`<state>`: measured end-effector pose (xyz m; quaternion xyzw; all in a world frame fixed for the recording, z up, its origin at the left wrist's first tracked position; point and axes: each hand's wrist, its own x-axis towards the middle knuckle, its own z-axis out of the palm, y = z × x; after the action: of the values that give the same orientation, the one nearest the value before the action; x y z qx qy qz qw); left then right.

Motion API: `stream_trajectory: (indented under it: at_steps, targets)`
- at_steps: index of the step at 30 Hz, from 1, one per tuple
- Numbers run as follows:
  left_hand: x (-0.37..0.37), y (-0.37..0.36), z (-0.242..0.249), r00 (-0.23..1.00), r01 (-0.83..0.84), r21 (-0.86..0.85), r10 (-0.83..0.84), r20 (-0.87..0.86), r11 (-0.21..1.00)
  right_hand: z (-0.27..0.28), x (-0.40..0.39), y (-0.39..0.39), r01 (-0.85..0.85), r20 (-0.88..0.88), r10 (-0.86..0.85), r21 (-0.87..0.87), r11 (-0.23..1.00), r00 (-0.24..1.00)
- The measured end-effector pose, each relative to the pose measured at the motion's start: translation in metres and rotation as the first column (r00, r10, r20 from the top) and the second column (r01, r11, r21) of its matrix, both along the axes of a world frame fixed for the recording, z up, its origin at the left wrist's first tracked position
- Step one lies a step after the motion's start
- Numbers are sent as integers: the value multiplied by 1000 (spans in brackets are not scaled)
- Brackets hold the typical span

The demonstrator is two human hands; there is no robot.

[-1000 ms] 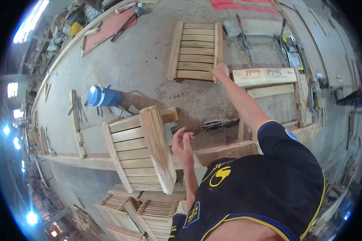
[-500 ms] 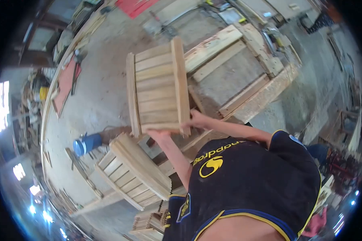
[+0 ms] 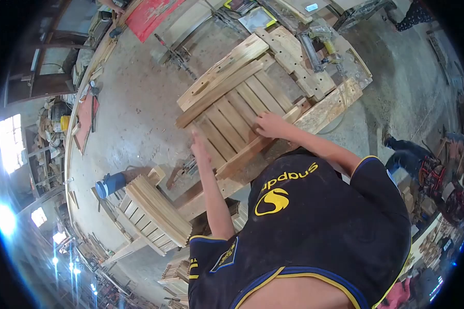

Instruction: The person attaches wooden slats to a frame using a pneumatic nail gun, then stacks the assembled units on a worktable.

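A slatted wooden panel (image 3: 224, 123) lies flat inside a wooden frame (image 3: 221, 72) on the workbench. My right hand (image 3: 269, 125) rests on the panel's near rail and slats, toward its right part, with the fingers bent; whether it grips the rail is unclear. At the panel's left end is my left hand (image 3: 200, 147), its fingers stretched out beside the end slat and holding nothing.
Stacked slatted panels (image 3: 157, 208) lie at the lower left near a blue jug (image 3: 110, 185). A nail gun (image 3: 310, 51) sits on the frame's right end. A red sheet (image 3: 147, 18) is at the top. Other people are partly visible at the right and upper left.
The slatted panel was tilted up in both hands and now lies down within the frame, farther right. My right hand moved up and right; my left hand came off the panel's underside and opened.
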<state>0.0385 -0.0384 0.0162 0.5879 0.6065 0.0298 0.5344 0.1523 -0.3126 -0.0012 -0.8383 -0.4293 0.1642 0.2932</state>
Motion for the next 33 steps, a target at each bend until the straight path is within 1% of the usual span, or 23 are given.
stream_trajectory:
  at_steps: [1,2,3,4,5,6,8,9,11,13,14,15,16,18,19,21,23,24,25,27,29,31,33]
  targets:
    - [15,-7,4,992,129,-26,-129,-8,991,-7,5,-14,49,19,-48,-37,998,999]
    - [28,-22,3,965,251,87,-241,-105,964,-13,8,-27,90,37,-87,-76,993,995]
    - [35,-46,14,919,369,182,-327,-221,911,-18,10,-40,71,26,-70,-71,995,997]
    - [26,-48,-3,921,357,186,-312,-234,915,-22,12,-49,124,88,-121,-30,992,989]
    - [20,-49,-22,808,563,247,-461,-368,789,-27,19,-56,174,154,-174,15,985,973]
    - [11,-49,-35,655,736,263,-559,-508,624,-31,25,-63,150,147,-151,21,988,978]
    - [-11,-48,-26,669,698,248,-488,-561,672,-39,27,-66,141,110,-144,32,989,983]
    - [-28,-46,-19,669,669,234,-433,-604,706,-40,23,-64,96,89,-99,44,994,991]
    - [-60,-44,-10,676,593,229,-323,-662,772,-38,21,-54,232,174,-223,-32,972,959]
    - [-72,-49,-15,615,686,247,-363,-700,685,-39,19,-50,303,223,-312,73,950,924]
    - [-82,-43,-41,719,644,259,-455,-525,720,-41,20,-50,268,211,-279,78,960,937]
    - [-92,-38,-65,786,610,264,-529,-319,747,-43,20,-50,282,221,-286,51,958,933]
    - [-88,-44,-62,790,604,259,-521,-325,754,-44,19,-47,306,235,-301,19,952,924]
    - [-72,-58,-55,762,616,289,-461,-455,733,-46,18,-44,306,248,-296,-4,952,923]
    - [-67,-63,-52,766,611,280,-463,-446,740,-45,19,-45,311,265,-294,-25,950,918]
    - [-56,-68,-45,742,615,262,-433,-512,743,-44,19,-43,317,270,-295,-42,947,917]
    - [-48,-73,-33,730,626,241,-448,-516,741,-43,19,-43,332,276,-303,-63,941,912]
    - [-48,-75,-33,714,640,230,-457,-531,733,-43,20,-42,327,265,-291,-102,940,919]
    - [-50,-78,-32,715,642,223,-467,-521,734,-43,19,-42,322,250,-282,-140,936,926]
    - [-52,-80,-28,758,618,314,-440,-481,721,-43,19,-40,335,280,-286,-144,931,916]
    - [-51,-75,-26,755,627,298,-467,-460,720,-43,18,-40,356,306,-298,-154,922,904]
    - [-50,-70,-21,757,626,270,-485,-439,732,-41,17,-38,370,267,-321,-160,915,909]
    - [-52,-61,-22,737,649,222,-529,-421,727,-39,17,-37,369,269,-311,-204,907,912]
